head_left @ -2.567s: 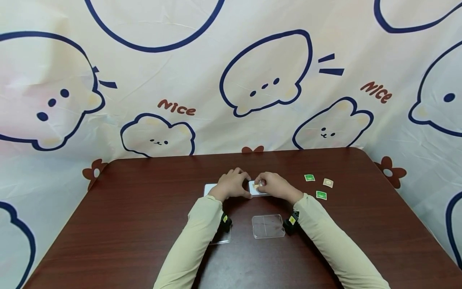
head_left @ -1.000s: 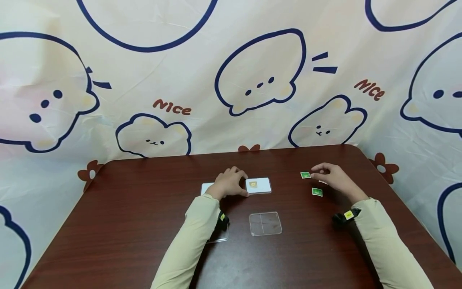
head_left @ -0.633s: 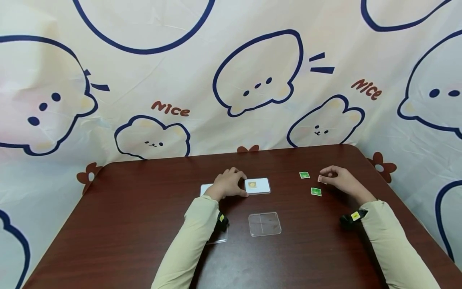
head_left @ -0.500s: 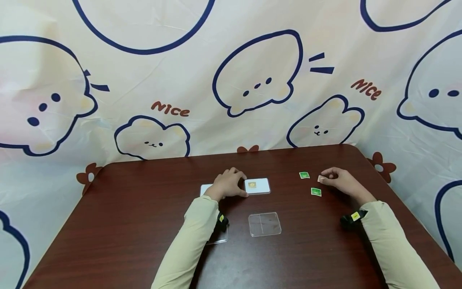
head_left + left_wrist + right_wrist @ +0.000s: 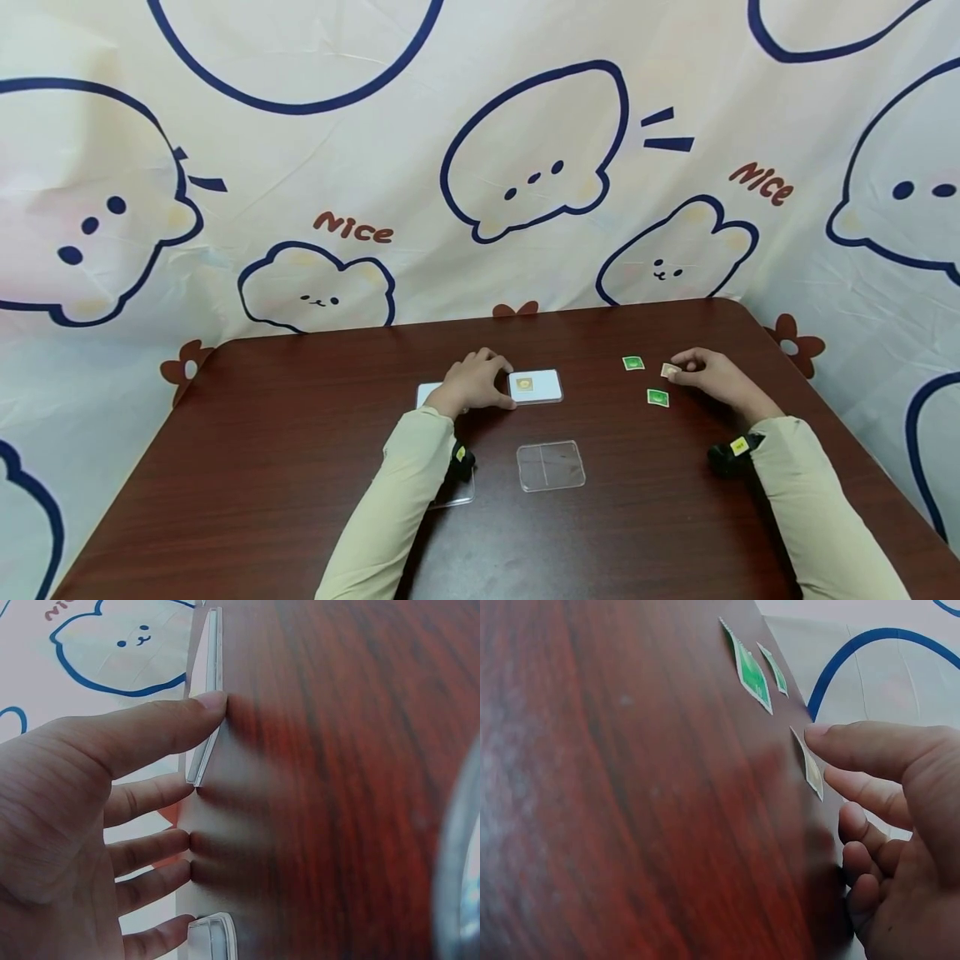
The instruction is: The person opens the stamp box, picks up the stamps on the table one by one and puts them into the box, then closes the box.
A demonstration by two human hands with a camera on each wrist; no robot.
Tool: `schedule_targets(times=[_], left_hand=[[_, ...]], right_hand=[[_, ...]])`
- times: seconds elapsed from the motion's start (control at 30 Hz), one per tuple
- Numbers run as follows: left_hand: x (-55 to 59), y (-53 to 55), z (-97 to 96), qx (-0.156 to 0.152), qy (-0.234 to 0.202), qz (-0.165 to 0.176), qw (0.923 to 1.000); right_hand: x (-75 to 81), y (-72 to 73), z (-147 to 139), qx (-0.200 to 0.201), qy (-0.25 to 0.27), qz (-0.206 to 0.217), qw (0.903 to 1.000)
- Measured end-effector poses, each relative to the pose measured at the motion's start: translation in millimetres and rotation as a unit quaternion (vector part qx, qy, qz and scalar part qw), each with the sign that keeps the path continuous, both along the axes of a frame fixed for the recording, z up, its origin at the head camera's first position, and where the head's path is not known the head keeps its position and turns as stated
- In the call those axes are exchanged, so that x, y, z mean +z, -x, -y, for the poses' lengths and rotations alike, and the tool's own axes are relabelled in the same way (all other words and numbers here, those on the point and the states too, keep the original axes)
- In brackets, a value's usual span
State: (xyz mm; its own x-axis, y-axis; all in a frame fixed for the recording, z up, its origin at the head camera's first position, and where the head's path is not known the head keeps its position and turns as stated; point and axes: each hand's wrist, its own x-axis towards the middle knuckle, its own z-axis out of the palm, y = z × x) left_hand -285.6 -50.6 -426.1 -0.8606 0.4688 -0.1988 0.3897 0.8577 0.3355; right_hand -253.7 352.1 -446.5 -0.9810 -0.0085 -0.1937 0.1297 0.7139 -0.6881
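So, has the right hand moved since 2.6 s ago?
Yes, rightward. In the head view, the right hand was left of both green squares; now it is right of them, at the loose beige square.

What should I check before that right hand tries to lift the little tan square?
1. Right hand at the tan square: ok, fingertips right beside it.
2. Firm pinch on it: cannot tell.
3. Left hand touching the white case with the yellowish square: ok, at its edge.
4. Bare space on that case: ok, to the right of its square.
5. Two green squares apart from the tan one: ok.
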Motion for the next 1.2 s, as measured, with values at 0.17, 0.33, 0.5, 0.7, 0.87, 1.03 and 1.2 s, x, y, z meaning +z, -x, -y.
schedule_targets(times=[0.17, 0.33, 0.5, 0.7, 0.87, 1.03, 1.2], left_hand=[[-0.3, 0.6, 0.0, 0.0, -0.002, -0.001, 1.0], [0.3, 0.8, -0.6, 0.0, -0.006, -0.001, 1.0], [0.6, -0.1, -1.2, 0.002, -0.006, -0.005, 1.0], [1.8, -1.1, -1.1, 0.002, -0.005, -0.005, 1.0], [4.2, -1.2, -0.5, 0.006, -0.007, -0.004, 0.9999], [4.1, -1.3, -0.4, 0.007, -0.008, -0.001, 0.9999], [1.9, -1.5, -1.1, 0.005, -0.007, 0.001, 1.0]], right_hand=[[-2.7, 1.8, 1.1, 0.012, -0.017, -0.02, 0.9996], [-3.3, 2.4, 1.8, 0.019, -0.041, -0.039, 0.9982], [-4.1, 2.4, 1.8, 0.02, -0.043, -0.036, 0.9982], [-2.9, 2.5, 3.3, 0.023, -0.036, -0.031, 0.9986], [0.5, 3.8, 6.8, 0.027, -0.029, -0.024, 0.9989], [5.4, 2.6, 12.3, 0.034, -0.03, -0.028, 0.9986], [11.5, 3.2, 22.2, 0.04, -0.021, -0.031, 0.9985]])
